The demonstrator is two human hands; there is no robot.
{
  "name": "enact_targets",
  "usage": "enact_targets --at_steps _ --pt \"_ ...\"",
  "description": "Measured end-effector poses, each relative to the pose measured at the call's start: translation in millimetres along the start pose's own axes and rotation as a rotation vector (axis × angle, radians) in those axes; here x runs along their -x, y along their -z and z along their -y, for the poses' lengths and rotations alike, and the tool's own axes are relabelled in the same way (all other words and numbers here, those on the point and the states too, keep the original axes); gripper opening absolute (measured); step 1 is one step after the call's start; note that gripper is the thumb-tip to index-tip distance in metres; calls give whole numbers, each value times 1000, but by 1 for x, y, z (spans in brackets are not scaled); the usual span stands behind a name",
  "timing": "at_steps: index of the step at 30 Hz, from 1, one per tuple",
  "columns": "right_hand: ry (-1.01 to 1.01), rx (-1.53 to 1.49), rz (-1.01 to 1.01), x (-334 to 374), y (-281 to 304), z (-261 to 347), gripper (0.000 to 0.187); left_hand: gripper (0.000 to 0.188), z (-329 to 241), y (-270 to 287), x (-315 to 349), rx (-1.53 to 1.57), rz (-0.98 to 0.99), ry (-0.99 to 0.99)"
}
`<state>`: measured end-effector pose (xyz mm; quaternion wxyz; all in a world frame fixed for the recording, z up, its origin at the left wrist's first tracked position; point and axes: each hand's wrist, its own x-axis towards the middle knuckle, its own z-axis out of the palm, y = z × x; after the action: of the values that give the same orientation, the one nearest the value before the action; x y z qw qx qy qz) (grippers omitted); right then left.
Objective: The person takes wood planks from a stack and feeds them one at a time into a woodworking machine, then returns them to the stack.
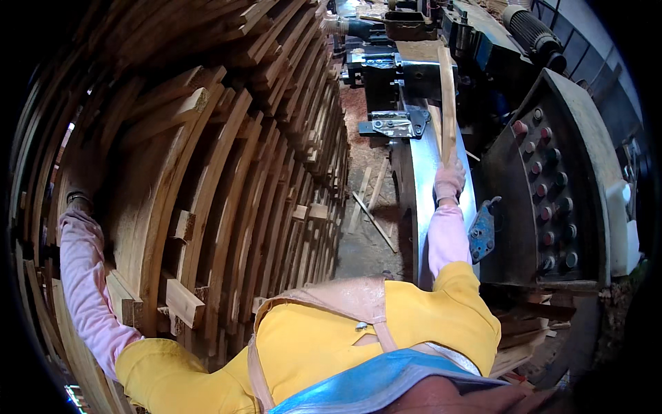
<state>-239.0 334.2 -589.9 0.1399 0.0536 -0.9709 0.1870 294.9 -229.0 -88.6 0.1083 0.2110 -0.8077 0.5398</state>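
My right hand [449, 181] is stretched out over the shiny metal bed [429, 231] of a woodworking machine. It grips the near end of a long, narrow wooden strip [448, 103], which points away from me into the machine's head. Beside that strip, to its left, a second piece of wood [435, 123] shows in part. My left hand [81, 169] reaches far out to the left, at the tall stack of boards [155, 200]. Deep shadow covers its fingers, so I cannot see whether they hold a board.
A slanted control panel [552, 186] with several round buttons stands close on the right. A metal guide bracket [393, 125] sits at the bed's left edge, and a blue metal part [484, 228] at its right. Loose wood offcuts [376, 221] lie on the floor between stack and machine.
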Motion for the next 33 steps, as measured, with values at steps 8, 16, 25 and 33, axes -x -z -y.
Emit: enact_targets --at_steps 8,16,25,33 --pt "28 114 275 194 90 -73 65 46 -10 7 17 -21 252 256" --pt "263 248 32 182 73 -85 40 43 -7 31 36 -38 -51 78" --pt "317 95 -38 21 1 -24 44 85 -101 186 -77 157 225 72" --pt "969 -1228 261 32 191 155 86 31 -227 241 -147 -102 -581 -579"
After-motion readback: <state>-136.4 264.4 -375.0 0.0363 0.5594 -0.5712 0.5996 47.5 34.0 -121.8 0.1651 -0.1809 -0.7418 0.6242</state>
